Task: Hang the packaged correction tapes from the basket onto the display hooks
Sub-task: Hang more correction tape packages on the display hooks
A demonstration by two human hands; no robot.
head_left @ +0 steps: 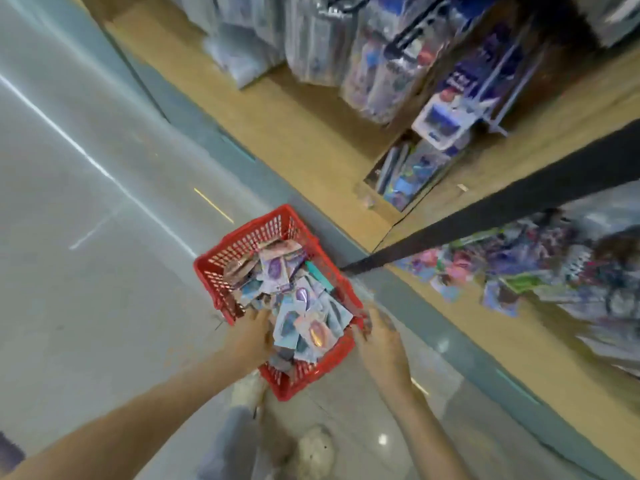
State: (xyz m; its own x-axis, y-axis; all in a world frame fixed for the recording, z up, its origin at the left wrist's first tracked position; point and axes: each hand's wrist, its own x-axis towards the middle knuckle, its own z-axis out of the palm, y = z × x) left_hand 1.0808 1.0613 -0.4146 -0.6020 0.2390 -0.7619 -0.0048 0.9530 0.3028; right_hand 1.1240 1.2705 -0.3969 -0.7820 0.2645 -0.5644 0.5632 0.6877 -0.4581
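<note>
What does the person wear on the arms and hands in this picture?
Nothing that shows. Both forearms are bare, no sleeves. The left hand and right hand have no gloves. No watch or bracelet shows; the blur would hide rings.

Shop: stocked display shelves (311, 140)

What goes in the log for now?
left hand: among packets in basket | right hand: at basket rim | basket: on floor

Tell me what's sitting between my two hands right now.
In the head view, the near end of the red basket lies between the left hand and the right hand, heaped with packaged correction tapes.
</note>
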